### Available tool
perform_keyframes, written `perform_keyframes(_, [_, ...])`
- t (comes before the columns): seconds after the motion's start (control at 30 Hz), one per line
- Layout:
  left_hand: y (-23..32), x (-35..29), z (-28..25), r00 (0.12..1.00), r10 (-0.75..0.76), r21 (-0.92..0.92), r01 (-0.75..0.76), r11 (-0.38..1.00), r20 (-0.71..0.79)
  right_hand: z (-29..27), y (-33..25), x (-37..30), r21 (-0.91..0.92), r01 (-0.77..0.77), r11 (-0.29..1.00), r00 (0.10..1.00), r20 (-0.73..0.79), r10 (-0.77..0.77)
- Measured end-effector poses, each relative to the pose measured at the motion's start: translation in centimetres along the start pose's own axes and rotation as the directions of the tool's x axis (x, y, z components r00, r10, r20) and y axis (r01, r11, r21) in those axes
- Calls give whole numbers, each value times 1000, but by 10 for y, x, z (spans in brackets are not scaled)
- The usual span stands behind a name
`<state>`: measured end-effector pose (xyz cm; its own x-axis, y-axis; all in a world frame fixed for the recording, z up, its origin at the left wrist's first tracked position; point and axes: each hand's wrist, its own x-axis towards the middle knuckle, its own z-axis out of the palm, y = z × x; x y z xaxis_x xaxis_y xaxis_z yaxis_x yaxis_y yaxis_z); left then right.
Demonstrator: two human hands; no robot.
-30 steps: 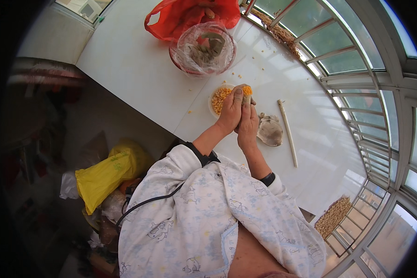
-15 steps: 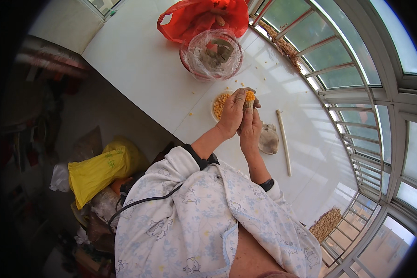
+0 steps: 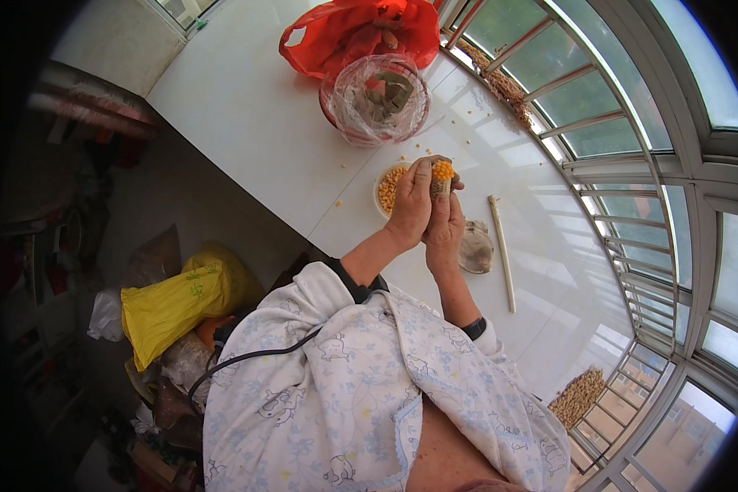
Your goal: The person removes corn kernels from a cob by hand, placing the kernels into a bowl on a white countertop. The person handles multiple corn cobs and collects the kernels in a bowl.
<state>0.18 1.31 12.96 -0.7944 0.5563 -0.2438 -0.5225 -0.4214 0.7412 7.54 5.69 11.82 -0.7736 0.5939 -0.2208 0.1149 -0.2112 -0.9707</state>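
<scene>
Both my hands close around a corn cob (image 3: 441,182), held above the white table. Yellow kernels remain at its far end, while the part nearer me looks bare. My left hand (image 3: 410,205) grips it from the left, thumb along its side. From below and the right, my right hand (image 3: 444,236) wraps it, its thumb pressed against the cob. Just left of the hands, and partly hidden by them, is a round pale bowl (image 3: 376,193) holding loose corn kernels (image 3: 389,184). A greyish, rounded cloth-like item (image 3: 476,248) lies right of my right wrist.
A pale stick (image 3: 503,254) lies on the table (image 3: 254,123) at right. Farther back stand a red container lined with clear plastic (image 3: 348,123) and a red plastic bag (image 3: 307,53). Stray kernels dot the tabletop. Barred windows (image 3: 590,102) border the right; a yellow bag (image 3: 172,307) sits lower left.
My hands stay on the cob with only a slight shift of grip; its kernelled end shows a little more. Nothing else has visibly moved.
</scene>
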Motion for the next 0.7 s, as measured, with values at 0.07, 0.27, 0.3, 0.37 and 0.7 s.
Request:
perform_keyframes(0.07, [0, 0, 1, 1000, 19, -22, -19, 1000, -1, 0, 0, 1, 5, 11, 1000, 1000, 6, -11])
perform_keyframes(0.27, [-2, 3, -1, 996, 72, 28, -73, 997, 54, 2, -2, 4, -72, 22, 997, 1000, -14, -23])
perform_keyframes(0.3, [-3, 3, -2, 995, 81, 30, -83, 996, 64, 2, -3, 4, -67, 20, 998, 1000, -15, -21])
perform_keyframes(0.37, [-4, 3, -3, 993, 94, 47, -98, 994, 73, 4, -4, 4, -44, 11, 999, 1000, -16, -12])
perform_keyframes(0.7, [-9, 0, -6, 995, 50, -9, -50, 999, 81, -2, -1, 2, 8, -21, 1000, 1000, 4, 21])
